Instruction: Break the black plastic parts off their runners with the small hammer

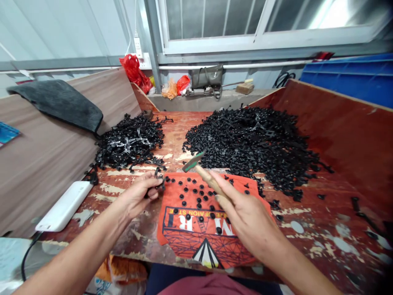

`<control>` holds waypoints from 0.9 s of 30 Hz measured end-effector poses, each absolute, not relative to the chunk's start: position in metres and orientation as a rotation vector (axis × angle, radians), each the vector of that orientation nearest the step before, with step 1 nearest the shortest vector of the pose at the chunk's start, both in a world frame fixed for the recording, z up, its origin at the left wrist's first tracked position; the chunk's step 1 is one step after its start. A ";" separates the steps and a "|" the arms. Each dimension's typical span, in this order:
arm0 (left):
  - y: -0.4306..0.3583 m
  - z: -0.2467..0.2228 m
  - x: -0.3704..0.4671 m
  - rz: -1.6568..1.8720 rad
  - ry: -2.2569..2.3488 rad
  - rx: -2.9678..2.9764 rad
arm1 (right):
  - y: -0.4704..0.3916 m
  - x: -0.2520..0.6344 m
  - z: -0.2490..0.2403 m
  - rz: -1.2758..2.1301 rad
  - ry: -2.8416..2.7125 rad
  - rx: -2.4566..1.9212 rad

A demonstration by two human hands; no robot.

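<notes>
Near the left edge of a red printed cloth (184, 241), my left hand (144, 190) pinches small black plastic parts (159, 180) between its fingers. Wrapped in my right hand (242, 205) is the wooden handle of a small hammer (211, 180), whose green-edged metal head points up and left above the cloth. Several round black plastic pieces (199, 200) lie scattered across the cloth between my hands. Fingers cover part of what the left hand holds, so its exact shape is unclear.
A large heap of black parts (245, 139) lies at the back right, a smaller heap (129, 141) at the back left. A white power bank (64, 207) with a cable rests at left. Wooden boards (337, 123) wall the worn red table; a blue crate (350, 78) stands beyond.
</notes>
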State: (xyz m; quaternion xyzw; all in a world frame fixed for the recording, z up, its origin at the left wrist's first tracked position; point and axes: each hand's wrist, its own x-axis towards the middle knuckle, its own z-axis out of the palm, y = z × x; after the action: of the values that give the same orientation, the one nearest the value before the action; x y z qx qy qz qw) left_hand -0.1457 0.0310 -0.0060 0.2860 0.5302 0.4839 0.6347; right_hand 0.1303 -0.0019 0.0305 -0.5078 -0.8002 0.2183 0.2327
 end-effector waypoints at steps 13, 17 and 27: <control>0.077 -0.022 -0.142 1.080 1.344 0.544 | -0.013 0.163 0.008 0.830 -2.101 -1.388; 0.078 -0.025 -0.142 1.095 1.351 0.542 | -0.013 0.164 0.001 0.831 -2.100 -1.429; 0.076 -0.035 -0.139 1.154 1.366 0.637 | -0.008 0.153 0.001 0.721 -2.199 -1.468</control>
State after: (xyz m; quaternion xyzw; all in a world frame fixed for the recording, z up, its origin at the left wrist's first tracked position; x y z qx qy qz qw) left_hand -0.1388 0.0762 -0.0354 0.2729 0.5848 0.4941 0.5825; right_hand 0.1533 -0.0078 0.0007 -0.5248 -0.7864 0.2579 0.1992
